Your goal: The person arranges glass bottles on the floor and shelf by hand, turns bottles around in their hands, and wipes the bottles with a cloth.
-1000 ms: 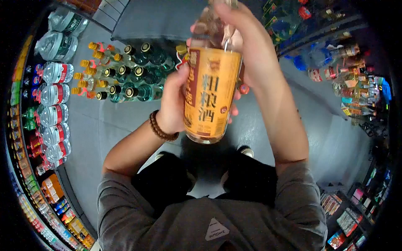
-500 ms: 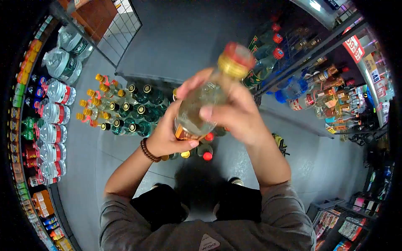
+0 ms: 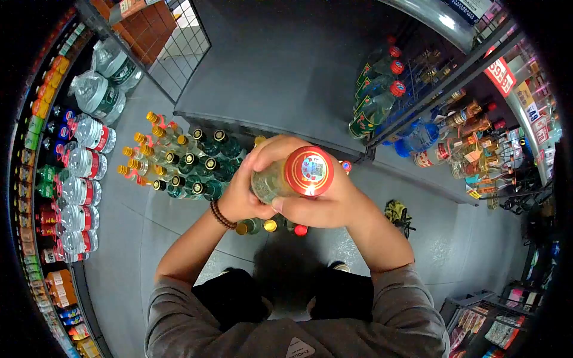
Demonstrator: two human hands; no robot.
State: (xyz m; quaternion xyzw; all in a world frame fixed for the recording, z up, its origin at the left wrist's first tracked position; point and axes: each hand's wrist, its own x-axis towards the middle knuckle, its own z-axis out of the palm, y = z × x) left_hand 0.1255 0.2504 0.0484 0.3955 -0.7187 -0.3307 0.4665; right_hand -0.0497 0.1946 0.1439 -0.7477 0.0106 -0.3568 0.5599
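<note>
A clear glass bottle (image 3: 266, 186) with a broad red cap (image 3: 309, 171) is held in front of me, its cap end tilted up toward my head. My left hand (image 3: 240, 190), with a beaded bracelet at the wrist, is wrapped round the bottle's left side. From the right, my right hand (image 3: 334, 200) closes round it just under the cap. Beyond my left hand stand several green bottles (image 3: 209, 164) with black and gold caps. Below my hands, a yellow-capped bottle (image 3: 270, 225) and a red-capped bottle (image 3: 300, 230) show in part; my hands hide others.
Yellow-capped clear bottles (image 3: 143, 152) stand on the floor at left. Large water jugs (image 3: 80, 185) line the left shelf. Green-labelled bottles (image 3: 376, 104) stand on the dark grey shelf (image 3: 268, 71) ahead. More bottles (image 3: 465, 149) fill the right rack. A small yellow-black item (image 3: 397, 212) lies on the floor.
The bottle has swung from leaning away to pointing its cap up at me. My right hand has turned with it and sits closer round the neck. The view has shifted slightly.
</note>
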